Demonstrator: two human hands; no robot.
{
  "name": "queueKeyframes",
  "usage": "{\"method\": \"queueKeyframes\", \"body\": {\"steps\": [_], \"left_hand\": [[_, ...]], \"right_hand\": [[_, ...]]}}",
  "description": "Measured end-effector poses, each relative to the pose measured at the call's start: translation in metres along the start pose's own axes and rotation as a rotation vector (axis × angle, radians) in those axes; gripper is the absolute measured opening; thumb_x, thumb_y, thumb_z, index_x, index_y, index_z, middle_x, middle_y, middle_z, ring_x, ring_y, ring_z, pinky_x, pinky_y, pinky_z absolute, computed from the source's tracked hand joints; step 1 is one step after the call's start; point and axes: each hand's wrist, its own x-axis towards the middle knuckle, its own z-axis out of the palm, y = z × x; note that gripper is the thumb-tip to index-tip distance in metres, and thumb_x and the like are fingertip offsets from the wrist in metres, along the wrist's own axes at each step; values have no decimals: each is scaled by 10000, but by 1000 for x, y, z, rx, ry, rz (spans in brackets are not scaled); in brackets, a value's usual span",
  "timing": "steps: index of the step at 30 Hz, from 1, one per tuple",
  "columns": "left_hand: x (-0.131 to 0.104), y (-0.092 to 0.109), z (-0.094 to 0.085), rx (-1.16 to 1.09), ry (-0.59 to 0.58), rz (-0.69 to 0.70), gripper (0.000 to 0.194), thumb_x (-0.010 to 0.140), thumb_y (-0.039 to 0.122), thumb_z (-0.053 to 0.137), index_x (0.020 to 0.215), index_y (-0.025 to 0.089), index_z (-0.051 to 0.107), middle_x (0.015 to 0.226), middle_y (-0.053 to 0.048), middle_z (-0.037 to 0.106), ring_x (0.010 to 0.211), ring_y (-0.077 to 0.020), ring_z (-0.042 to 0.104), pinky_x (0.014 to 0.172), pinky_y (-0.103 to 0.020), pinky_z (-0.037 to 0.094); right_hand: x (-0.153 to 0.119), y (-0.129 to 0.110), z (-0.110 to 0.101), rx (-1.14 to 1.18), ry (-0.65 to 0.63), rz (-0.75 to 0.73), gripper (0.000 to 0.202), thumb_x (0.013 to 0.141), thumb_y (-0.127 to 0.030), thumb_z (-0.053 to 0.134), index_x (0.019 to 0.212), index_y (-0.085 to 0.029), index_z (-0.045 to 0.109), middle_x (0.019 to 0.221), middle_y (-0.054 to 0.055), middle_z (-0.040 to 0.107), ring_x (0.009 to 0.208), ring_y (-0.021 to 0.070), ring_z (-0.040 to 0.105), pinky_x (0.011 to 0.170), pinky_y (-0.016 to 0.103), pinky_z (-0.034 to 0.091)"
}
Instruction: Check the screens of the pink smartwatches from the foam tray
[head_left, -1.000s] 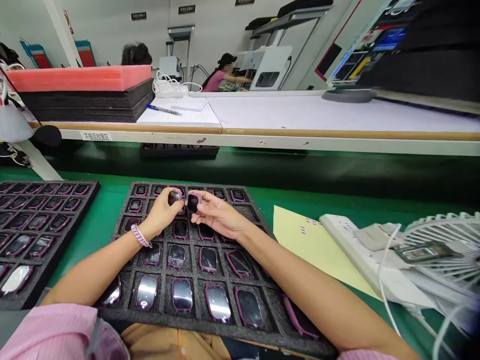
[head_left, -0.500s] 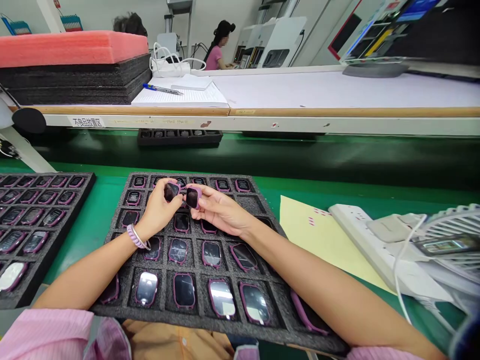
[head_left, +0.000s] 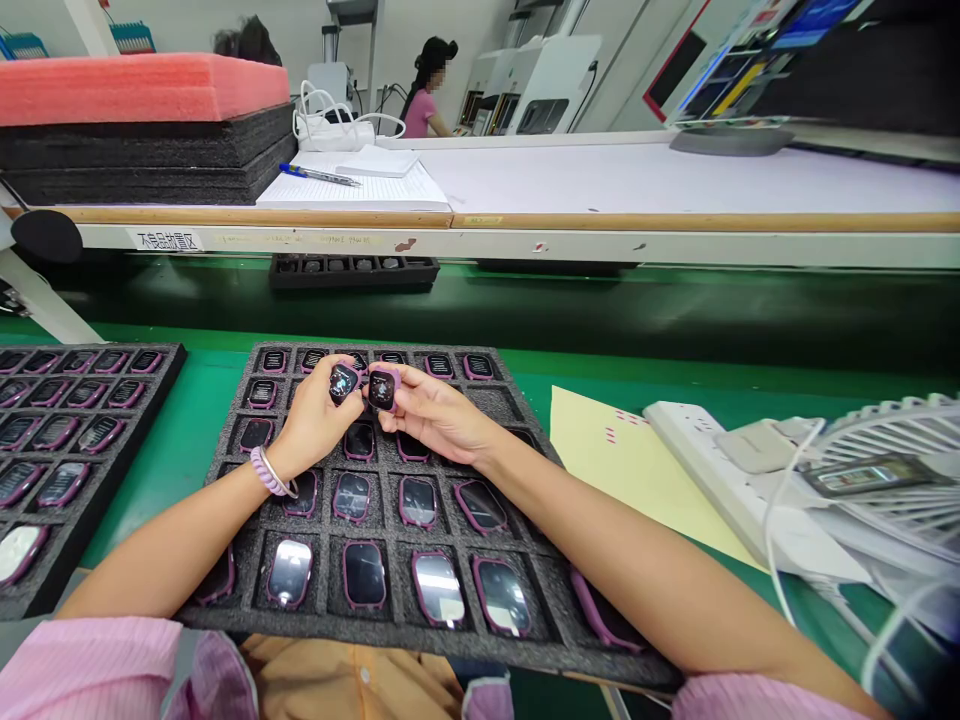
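Both watch screens (head_left: 381, 389) now lit

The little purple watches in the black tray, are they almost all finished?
Hard to say. Each hand holds one watch above the foam tray: the left hand a watch, the right hand another watch, both screens lit. Most pockets hold watches with dark screens; a few pockets near the right hand are bare. A second tray on the left is full too.
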Motion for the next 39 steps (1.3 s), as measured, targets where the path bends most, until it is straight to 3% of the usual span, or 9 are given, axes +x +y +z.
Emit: {"method": "queueKeyframes", "body": {"steps": [5,10,14,16,20,32,39], "left_hand": [[1,-3,1,-34,35,51,387,840,199,641,1220,167,577,1210,-70,686,955,-165,634,841,-261,489],[1,-6,2,-12,0,53,389,850,250,639,1227,172,583,1233,-72,679,832,-149,611,731,-264,477],[1,-7,3,-46,27,88,386,845,262,649,1211,160,583,1230,-90,677,1106,-212,629,906,-296,499],[1,-6,3,-46,25,84,385,848,262,654,1213,165,578,1235,-88,679,1151,-217,627,971,-310,496],[1,-7,3,-25,16,81,377,846,244,656,1210,171,587,1249,-85,682,1194,-224,626,1026,-324,488],[3,-10,3,-46,35,101,369,815,157,619,1182,169,580,1231,-81,689,1144,-196,646,998,-299,501],[2,-8,3,-65,31,83,400,829,233,662,1215,176,575,1230,-80,687,1117,-199,651,956,-293,515]], "right_hand": [[0,-1,1,-8,-7,-4,618,796,-398,964,1295,-237,637,961,-1,679,775,131,667,774,258,574],[-1,0,2,-19,-10,-12,599,787,-380,963,1277,-237,650,1028,12,670,765,135,652,771,280,573],[-1,0,2,-17,-23,-13,613,801,-395,958,1299,-240,636,972,4,665,785,141,666,773,266,562],[-1,0,2,-22,-21,-14,616,803,-401,957,1300,-239,631,971,5,666,784,143,671,760,260,554],[-2,-1,1,-54,-27,-18,606,810,-402,944,1299,-234,627,971,6,666,763,143,658,732,260,540],[-3,-2,2,-49,-16,-31,591,804,-416,950,1279,-234,648,1012,20,688,775,145,662,720,252,520],[-4,-2,4,-59,-25,-27,598,817,-422,938,1295,-226,636,987,20,685,795,154,666,733,264,527]]}}
